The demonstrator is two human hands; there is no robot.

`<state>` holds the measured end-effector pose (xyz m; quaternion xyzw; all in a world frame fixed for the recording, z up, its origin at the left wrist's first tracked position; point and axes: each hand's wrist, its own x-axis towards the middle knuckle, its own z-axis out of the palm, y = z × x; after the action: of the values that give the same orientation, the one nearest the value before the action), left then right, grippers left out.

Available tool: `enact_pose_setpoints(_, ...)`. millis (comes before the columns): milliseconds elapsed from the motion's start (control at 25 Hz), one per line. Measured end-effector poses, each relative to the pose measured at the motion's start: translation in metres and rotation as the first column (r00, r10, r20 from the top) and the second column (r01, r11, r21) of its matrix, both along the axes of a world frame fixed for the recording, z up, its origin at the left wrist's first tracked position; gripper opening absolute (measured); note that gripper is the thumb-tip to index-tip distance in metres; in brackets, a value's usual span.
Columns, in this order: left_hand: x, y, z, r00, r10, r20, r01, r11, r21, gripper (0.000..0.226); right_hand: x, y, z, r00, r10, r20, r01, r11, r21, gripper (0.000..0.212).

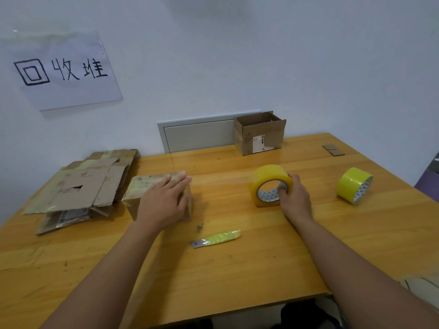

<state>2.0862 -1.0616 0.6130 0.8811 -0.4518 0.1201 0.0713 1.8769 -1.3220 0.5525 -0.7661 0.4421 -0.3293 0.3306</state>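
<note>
Nearest you, a blade [216, 238] lies on the table [237, 281]. Beyond it, your left hand [164, 200] rests flat, fingers straight, on the box [145, 185], left of centre. Your right hand [295, 198] grips the tape [268, 184], 1 finger in its core. Likely step: starting to seal. Next, carry the tape to the box and free its end. Farthest: 1 spare roll [354, 185], 1 carton [260, 132].

A glossy yellow wooden table [237, 269] lay under the left hand [164, 200] and right hand [295, 198], backed by an evenly lit pale wall [285, 55] with a handwritten paper sign [64, 72] high beyond the left hand and a grey panel [197, 136] beyond both.
</note>
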Motion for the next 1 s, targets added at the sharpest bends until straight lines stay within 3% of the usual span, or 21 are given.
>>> enact_pose_setpoints(160, -0.003, 0.003, -0.001, 1.0, -0.023, 0.008, 0.023, 1.0, -0.003, 0.06, 0.0, 0.001, 0.0, 1.0, -0.006, -0.003, 0.006, 1.0, 0.014, 0.044)
enact_pose_setpoints(320, -0.002, 0.003, -0.002, 1.0, -0.016, 0.02, 0.017, 1.0, -0.008, 0.059, -0.005, 0.023, 0.013, 0.989, -0.129, 0.066, 0.124, 0.99, 0.067, 0.074)
enact_pose_setpoints(440, -0.002, 0.003, -0.002, 0.999, -0.02, 0.026, 0.02, 1.0, -0.007, 0.054, -0.006, 0.056, 0.015, 0.988, -0.063, 0.142, 0.088, 0.98, -0.176, 0.059)
enact_pose_setpoints(520, -0.002, 0.003, -0.003, 0.999, -0.014, 0.034, 0.014, 1.0, -0.003, 0.054, -0.002, 0.073, 0.014, 0.989, 0.139, 0.058, -0.113, 0.939, -0.325, 0.044)
enact_pose_setpoints(600, -0.002, 0.003, -0.003, 0.999, -0.013, 0.04, 0.013, 1.0, -0.004, 0.054, 0.004, 0.086, 0.014, 0.89, 0.41, -0.202, -0.455, 0.829, -0.325, 0.042)
enact_pose_setpoints(680, -0.002, 0.003, -0.003, 0.999, -0.015, 0.03, 0.016, 1.0, -0.014, 0.054, 0.009, 0.099, 0.015, 0.698, 0.557, -0.449, -0.688, 0.695, -0.208, 0.046)
enact_pose_setpoints(760, -0.002, 0.003, -0.004, 1.0, -0.016, 0.025, 0.017, 0.999, -0.03, 0.054, 0.015, 0.107, 0.014, 0.571, 0.576, -0.585, -0.77, 0.623, -0.138, 0.046)
enact_pose_setpoints(840, -0.001, 0.003, -0.005, 0.999, -0.02, 0.029, 0.021, 0.999, -0.041, 0.054, 0.019, 0.112, 0.016, 0.505, 0.569, -0.649, -0.796, 0.598, -0.094, 0.04)
enact_pose_setpoints(1000, 0.0, 0.003, -0.007, 0.998, -0.023, 0.053, 0.025, 0.999, -0.045, 0.055, 0.024, 0.11, 0.029, 0.436, 0.658, -0.614, -0.814, 0.579, 0.043, 0.012)
